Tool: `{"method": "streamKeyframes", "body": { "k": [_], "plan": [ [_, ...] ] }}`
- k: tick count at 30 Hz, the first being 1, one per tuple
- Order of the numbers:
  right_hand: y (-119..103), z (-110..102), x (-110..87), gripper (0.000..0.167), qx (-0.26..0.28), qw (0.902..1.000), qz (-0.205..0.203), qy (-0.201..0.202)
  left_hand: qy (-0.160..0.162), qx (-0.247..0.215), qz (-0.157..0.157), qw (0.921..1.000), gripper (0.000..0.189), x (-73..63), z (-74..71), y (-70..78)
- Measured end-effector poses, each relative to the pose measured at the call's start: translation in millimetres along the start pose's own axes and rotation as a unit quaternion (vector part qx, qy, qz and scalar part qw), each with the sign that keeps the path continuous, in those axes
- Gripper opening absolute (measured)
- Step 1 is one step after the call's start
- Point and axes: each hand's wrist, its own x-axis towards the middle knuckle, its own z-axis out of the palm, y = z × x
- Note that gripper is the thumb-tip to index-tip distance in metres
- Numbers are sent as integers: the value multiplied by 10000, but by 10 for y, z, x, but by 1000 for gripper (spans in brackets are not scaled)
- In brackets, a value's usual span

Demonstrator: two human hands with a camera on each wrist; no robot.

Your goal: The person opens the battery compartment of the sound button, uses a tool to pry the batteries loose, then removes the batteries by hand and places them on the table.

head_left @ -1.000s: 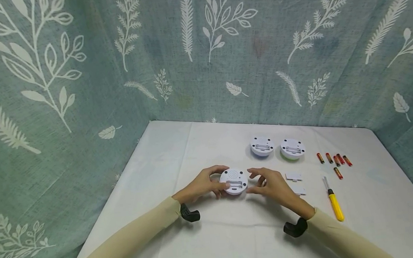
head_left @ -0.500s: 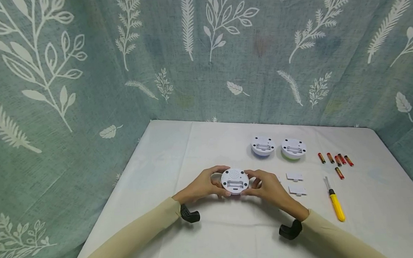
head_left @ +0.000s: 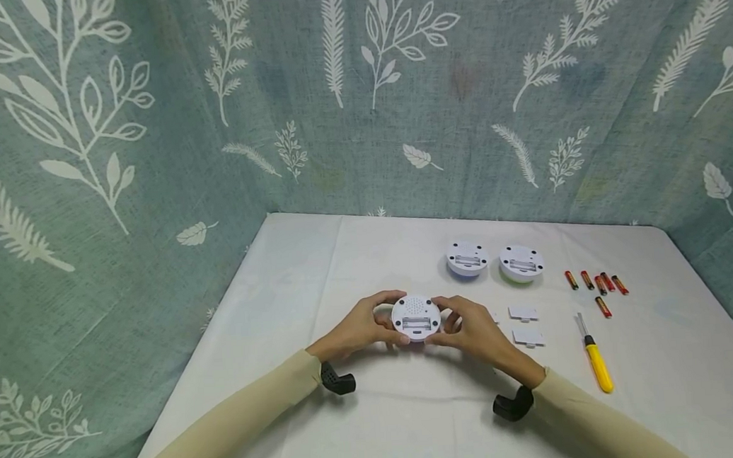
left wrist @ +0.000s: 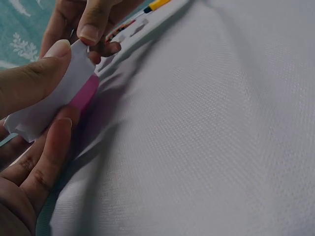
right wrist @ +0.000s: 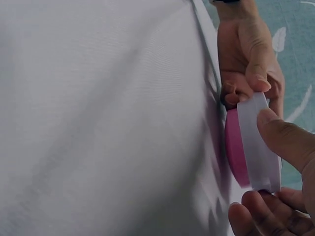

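Observation:
Between both hands is a round white device (head_left: 415, 306) with a pink lower part, its speaker holes and open battery compartment facing up. My left hand (head_left: 368, 322) grips its left edge, thumb at the near rim and fingers round the far side. From the right, my right hand (head_left: 476, 331) pinches the opposite edge in the same way. The pink part (right wrist: 236, 147) faces the tablecloth in the right wrist view, close over it. In the left wrist view, both thumbs press the white rim (left wrist: 69, 86).
Two similar devices, one blue-based (head_left: 466, 259) and one green-based (head_left: 521, 263), stand upside down farther back. White battery covers (head_left: 528, 337) lie right of my right hand. Several red batteries (head_left: 603, 307) and a yellow-handled screwdriver (head_left: 598, 365) lie farther right on the white tablecloth (head_left: 329, 430).
My right hand has moved left and taken hold of the device's right edge. The left thumb has slid from its top to the near rim. The device has shifted slightly.

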Motion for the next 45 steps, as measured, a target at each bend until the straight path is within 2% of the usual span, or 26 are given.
{"method": "streamKeyframes", "body": {
  "k": [9, 17, 23, 29, 36, 45],
  "plan": [
    [-18, -102, 205, 70, -194, 9997, -91, 118, 400, 75, 58, 9992, 81, 126, -90, 107],
    [67, -213, 512, 68, -312, 9994, 40, 146, 687, 543, 384, 9954, 78, 431, -295, 146],
    [146, -214, 729, 67, -471, 9983, 305, 176, 812, 628, 307, 9942, 78, 636, -424, 112],
    [177, -197, 914, 69, -663, 9962, 531, 169, 1054, 786, 369, 9906, 78, 790, -533, 69],
    [186, -163, 1009, 71, -557, 9955, 759, 96, 1126, 724, 297, 9906, 76, 884, -593, -5],
    [191, -120, 1031, 70, -533, 9944, 906, 100, 1151, 704, 233, 9906, 72, 901, -586, -15]
  ]
}}
